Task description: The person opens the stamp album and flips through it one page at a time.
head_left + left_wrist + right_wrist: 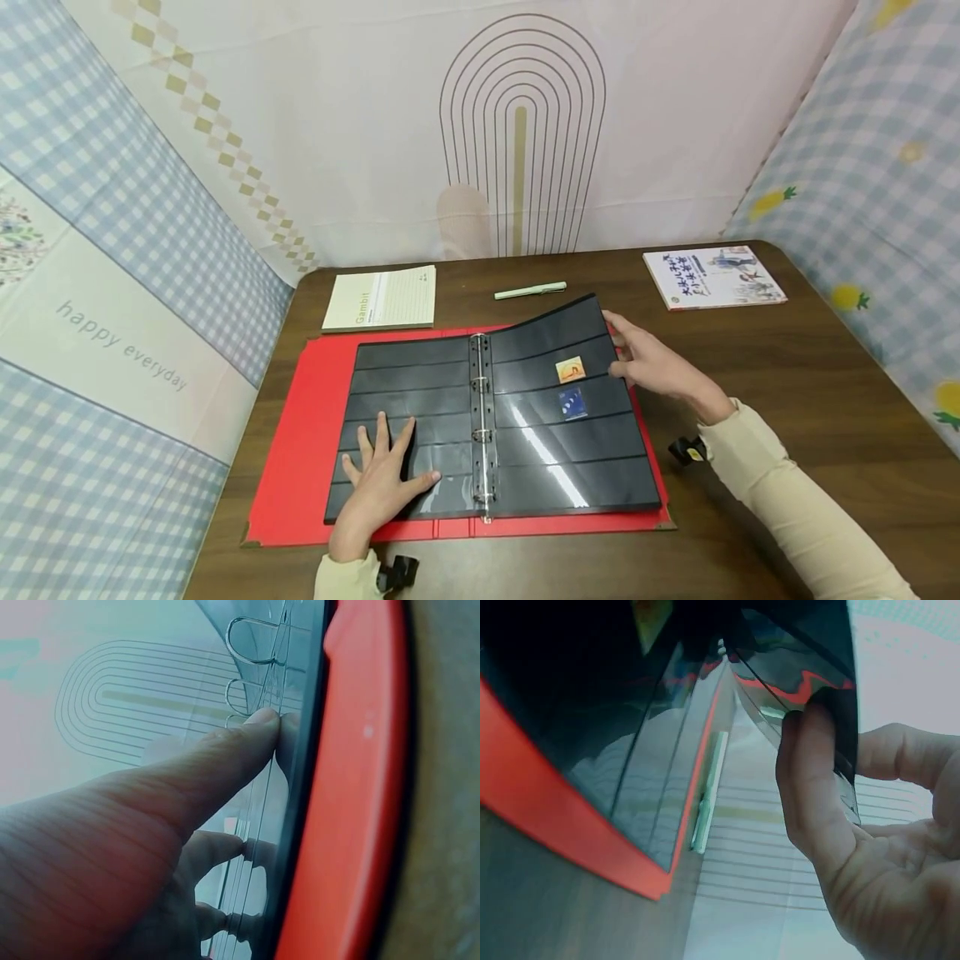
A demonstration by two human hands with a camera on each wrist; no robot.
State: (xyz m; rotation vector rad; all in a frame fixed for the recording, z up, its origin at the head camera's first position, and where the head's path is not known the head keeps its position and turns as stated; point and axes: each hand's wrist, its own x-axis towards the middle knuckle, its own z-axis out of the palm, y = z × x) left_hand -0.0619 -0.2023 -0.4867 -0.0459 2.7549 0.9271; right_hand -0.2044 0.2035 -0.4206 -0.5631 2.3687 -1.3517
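Observation:
A red ring-bound stamp album [296,442] lies spread flat, black pocket pages on both sides of its metal rings [482,435]. My left hand [378,483] rests on the left page [412,375], fingers spread and thumb pointing toward the rings. At the outer edge of the right page [525,358], my right hand [652,358] pinches the sheet between thumb and fingers. That page's upper corner curves up, and the right wrist view shows the lifted sheet [787,645] with fingers on both faces. An orange-yellow stamp [570,370] and a dark blue stamp [572,403] sit in its pockets.
Behind the album are a cream Gambit notebook [382,298] at the left, a pale green pen [530,290] in the middle and a white illustrated book [716,277] at the right. Patterned cloth [360,125] hangs behind the brown wooden table [795,392].

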